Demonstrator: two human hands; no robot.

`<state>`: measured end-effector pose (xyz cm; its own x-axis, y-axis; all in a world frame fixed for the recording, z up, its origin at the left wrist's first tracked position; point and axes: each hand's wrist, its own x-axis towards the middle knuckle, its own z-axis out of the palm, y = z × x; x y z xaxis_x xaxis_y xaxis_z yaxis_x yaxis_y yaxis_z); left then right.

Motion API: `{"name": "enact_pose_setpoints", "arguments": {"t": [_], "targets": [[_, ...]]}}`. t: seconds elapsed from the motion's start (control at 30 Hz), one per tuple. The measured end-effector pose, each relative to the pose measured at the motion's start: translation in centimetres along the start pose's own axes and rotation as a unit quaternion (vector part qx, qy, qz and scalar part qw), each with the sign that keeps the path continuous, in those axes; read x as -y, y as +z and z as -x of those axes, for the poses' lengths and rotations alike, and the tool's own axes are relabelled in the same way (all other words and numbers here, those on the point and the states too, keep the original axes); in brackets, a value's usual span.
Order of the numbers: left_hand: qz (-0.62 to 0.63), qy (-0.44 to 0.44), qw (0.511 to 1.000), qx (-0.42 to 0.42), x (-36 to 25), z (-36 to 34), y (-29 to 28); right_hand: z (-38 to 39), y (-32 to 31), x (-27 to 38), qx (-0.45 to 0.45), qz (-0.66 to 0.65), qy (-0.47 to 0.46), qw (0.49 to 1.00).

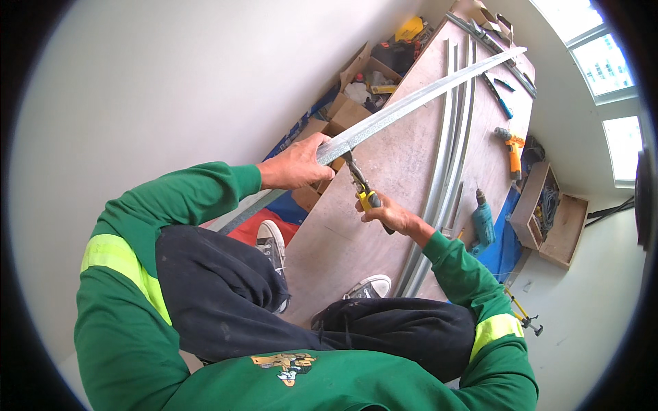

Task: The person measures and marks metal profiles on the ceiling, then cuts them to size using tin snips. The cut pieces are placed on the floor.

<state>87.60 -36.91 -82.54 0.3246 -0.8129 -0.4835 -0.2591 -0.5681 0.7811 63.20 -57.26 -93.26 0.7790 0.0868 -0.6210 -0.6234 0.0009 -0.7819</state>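
Observation:
My left hand (298, 163) grips a long galvanized metal channel (397, 109), fingers wrapped over it. The channel runs up to the far right and back past my left forearm toward the lower left. In my right hand (385, 212) is a pair of tin snips (361, 183) with yellow and black handles. Their jaws meet the channel's lower edge just right of my left hand; whether they bite into the metal cannot be made out. Below both hands lies a wooden board (329, 233), with my shoes on it.
More metal channels (445, 157) lie lengthwise on the board. To the right are an orange drill (513, 152), a teal drill (483, 222) and a wooden box (538, 212) of cables. Cardboard boxes (349, 109) of tools stand along the left wall (171, 89). Windows (603, 61) are at upper right.

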Motion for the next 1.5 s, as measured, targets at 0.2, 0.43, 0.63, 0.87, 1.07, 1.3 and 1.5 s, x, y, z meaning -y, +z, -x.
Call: {"name": "enact_pose_setpoints", "arguments": {"t": [0.2, 0.43, 0.63, 0.87, 1.07, 1.3, 1.5], "targets": [[0.038, -0.003, 0.999, 0.021, 0.3, 0.0, -0.1, -0.3, -0.3, 0.2, 0.0, 0.036, 0.014, 0.999], [0.056, 0.0, 0.998, 0.03, 0.4, 0.0, -0.1, -0.2, -1.4, 0.7, 0.012, 0.083, 0.008, 0.996], [0.086, 0.004, 0.995, 0.044, 0.4, -0.1, -0.2, -0.2, -1.4, 0.8, 0.025, 0.088, 0.002, 0.996], [0.084, 0.042, 0.996, 0.001, 0.6, -0.1, 0.2, -0.7, 0.9, -0.3, -0.021, 0.062, -0.028, 0.997], [0.097, 0.004, 0.994, 0.046, -0.1, 0.0, -0.6, -0.9, 1.1, -0.3, 0.006, 0.049, -0.044, 0.998], [0.092, -0.023, 0.992, 0.083, -0.3, 0.2, -1.0, -1.5, -0.7, 0.3, 0.072, 0.055, -0.024, 0.996], [0.102, 0.054, 0.993, 0.005, -0.1, 0.0, -0.3, -1.5, -0.9, 0.2, -0.011, 0.139, -0.019, 0.99]]}}
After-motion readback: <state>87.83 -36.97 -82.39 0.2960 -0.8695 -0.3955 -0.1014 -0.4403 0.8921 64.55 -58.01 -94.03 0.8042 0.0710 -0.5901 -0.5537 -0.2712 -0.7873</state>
